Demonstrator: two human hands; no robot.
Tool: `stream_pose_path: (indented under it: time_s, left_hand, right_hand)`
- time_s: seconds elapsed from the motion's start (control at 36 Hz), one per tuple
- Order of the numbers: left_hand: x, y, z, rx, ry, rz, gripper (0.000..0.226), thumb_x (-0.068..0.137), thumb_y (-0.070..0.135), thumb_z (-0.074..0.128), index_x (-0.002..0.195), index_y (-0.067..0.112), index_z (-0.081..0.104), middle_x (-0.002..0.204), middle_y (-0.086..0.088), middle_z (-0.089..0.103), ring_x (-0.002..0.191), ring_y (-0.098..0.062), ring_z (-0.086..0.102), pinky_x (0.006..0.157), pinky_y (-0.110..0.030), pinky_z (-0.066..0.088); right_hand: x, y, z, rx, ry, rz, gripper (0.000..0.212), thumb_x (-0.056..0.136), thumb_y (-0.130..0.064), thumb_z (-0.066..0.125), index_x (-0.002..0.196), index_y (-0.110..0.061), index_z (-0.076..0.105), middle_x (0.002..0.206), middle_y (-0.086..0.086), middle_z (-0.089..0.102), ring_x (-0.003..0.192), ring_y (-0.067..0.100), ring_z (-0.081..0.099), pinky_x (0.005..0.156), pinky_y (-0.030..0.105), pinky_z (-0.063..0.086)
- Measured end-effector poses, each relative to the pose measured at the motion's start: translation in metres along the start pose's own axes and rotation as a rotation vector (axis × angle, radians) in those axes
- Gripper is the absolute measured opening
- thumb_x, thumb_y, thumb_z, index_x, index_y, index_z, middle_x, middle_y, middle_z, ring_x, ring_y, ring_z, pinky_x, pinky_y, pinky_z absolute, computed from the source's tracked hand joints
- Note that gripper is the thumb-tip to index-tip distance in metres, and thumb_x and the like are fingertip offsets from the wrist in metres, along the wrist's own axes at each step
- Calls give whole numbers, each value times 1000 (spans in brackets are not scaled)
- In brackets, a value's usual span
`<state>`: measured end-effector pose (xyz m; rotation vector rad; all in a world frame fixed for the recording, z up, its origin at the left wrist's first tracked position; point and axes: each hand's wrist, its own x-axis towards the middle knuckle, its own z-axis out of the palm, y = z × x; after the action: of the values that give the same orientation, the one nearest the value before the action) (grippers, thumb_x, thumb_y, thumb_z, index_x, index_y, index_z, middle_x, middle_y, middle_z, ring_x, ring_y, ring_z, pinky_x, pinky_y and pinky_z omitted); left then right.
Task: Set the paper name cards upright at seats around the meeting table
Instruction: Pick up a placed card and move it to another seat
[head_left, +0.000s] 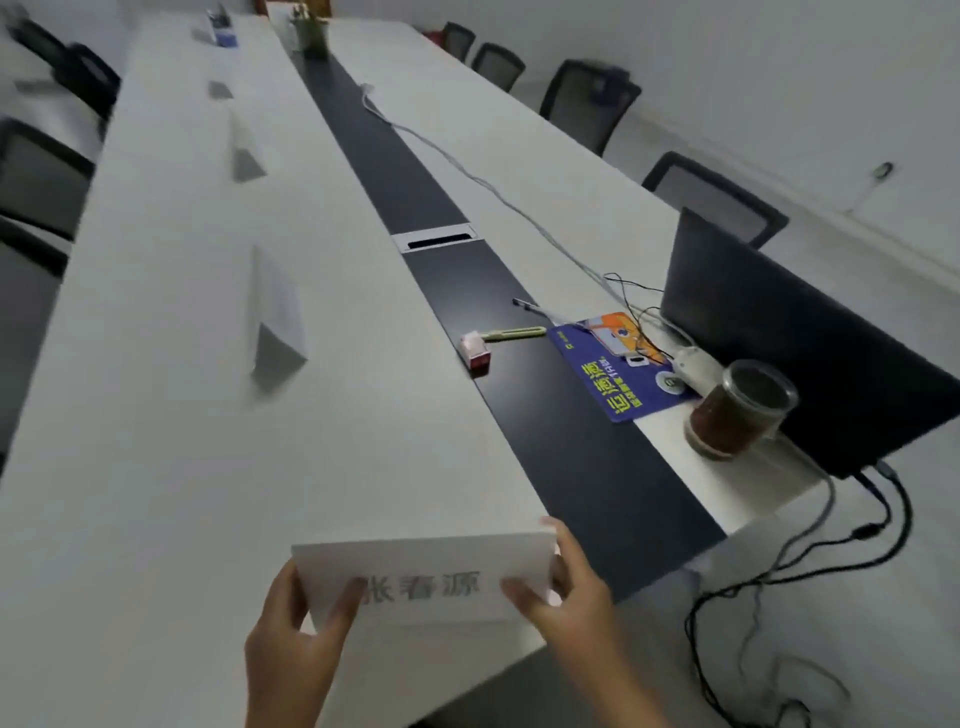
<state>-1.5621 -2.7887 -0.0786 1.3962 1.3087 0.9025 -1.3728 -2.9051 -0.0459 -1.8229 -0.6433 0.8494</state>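
**Count on table**

Name cards: 4. One held (423, 579), 3 standing: (275, 322), (244, 150), (219, 89). Hands: 2, left (291, 639), right (566, 597). Chairs on the right: 4 visible. 1 laptop (810, 343), 1 jar (737, 410), 1 mousepad (613, 369).

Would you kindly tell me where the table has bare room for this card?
Bare white top lies between the held card and the nearest standing card, left of the dark strip. Crowded: the right side by the laptop, cup and cables.

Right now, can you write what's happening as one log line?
step: placing card | left hand: pinches name card | right hand: pinches it | standing cards: on table
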Motion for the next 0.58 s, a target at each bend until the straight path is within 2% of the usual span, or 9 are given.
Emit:
stream_pose_path:
  time_s: [0.08, 0.14, 0.19, 0.28, 0.33, 0.39, 0.47, 0.53, 0.58]
  left_hand:
    - [12, 1, -11, 38, 120, -51, 56, 56, 27, 82, 106, 22, 57, 93, 3, 66, 95, -15, 64, 67, 5, 39]
    - [19, 6, -20, 43, 165, -103, 69, 53, 30, 78, 114, 10, 51, 106, -13, 63, 102, -27, 59, 81, -18, 45]
    - [26, 9, -30, 56, 211, -142, 88, 43, 48, 67, 119, 10, 45, 103, -17, 63, 97, -29, 58, 82, -36, 40]
    - [36, 8, -48, 102, 269, -155, 103, 35, 65, 49, 124, 14, 40, 88, -13, 60, 86, -28, 57, 73, -35, 36]
    - [44, 7, -57, 186, 241, -162, 95, 45, 66, 50, 125, 17, 41, 93, -17, 63, 93, -35, 60, 71, -36, 39]
    - [52, 7, -62, 258, 186, -181, 81, 63, 64, 52, 128, 18, 37, 110, -20, 61, 102, -37, 58, 75, -39, 43]
    - [62, 11, -66, 305, 128, -165, 90, 64, 74, 44, 131, 15, 32, 124, -19, 50, 113, -34, 48, 88, -42, 42]
    - [65, 15, -69, 349, 152, -143, 90, 58, 69, 41, 128, 12, 39, 123, -21, 46, 114, -33, 43, 95, -43, 38]
    - [67, 19, -71, 348, 179, -136, 72, 67, 56, 54, 124, 12, 45, 128, -16, 43, 115, -26, 42, 97, -36, 34]
  right_hand:
    - [23, -7, 23, -52, -114, -18, 59, 67, -27, 75, 109, -47, 39, 98, -6, 69, 94, 9, 64, 79, 14, 51]
    - [36, -12, 41, -70, -181, -29, 55, 70, -27, 73, 104, -50, 36, 99, -4, 68, 95, 10, 63, 72, 7, 49]
    - [46, -17, 58, -88, -248, -31, 53, 72, -25, 72, 102, -49, 35, 97, -7, 67, 94, 6, 62, 73, 10, 50]
    - [54, -17, 79, -113, -306, -11, 53, 72, -23, 72, 102, -47, 36, 87, -18, 64, 88, -5, 62, 70, 8, 48]
    - [57, -17, 88, -139, -296, -13, 55, 71, -20, 72, 108, -42, 37, 84, -21, 63, 83, -11, 61, 66, 5, 47]
    - [59, -18, 96, -179, -272, -2, 60, 72, -20, 72, 119, -34, 37, 87, -13, 66, 82, -1, 64, 65, 5, 47]
    - [66, -27, 101, -297, -255, -3, 65, 71, -28, 72, 125, -29, 36, 91, -6, 61, 83, 6, 60, 67, 10, 48]
    - [74, -35, 99, -449, -257, -44, 68, 66, -38, 74, 124, -29, 39, 93, -9, 55, 93, 13, 55, 76, 19, 45]
    - [81, -43, 97, -550, -270, -101, 73, 63, -41, 75, 126, -29, 39, 104, -14, 48, 110, 14, 47, 88, 24, 40]
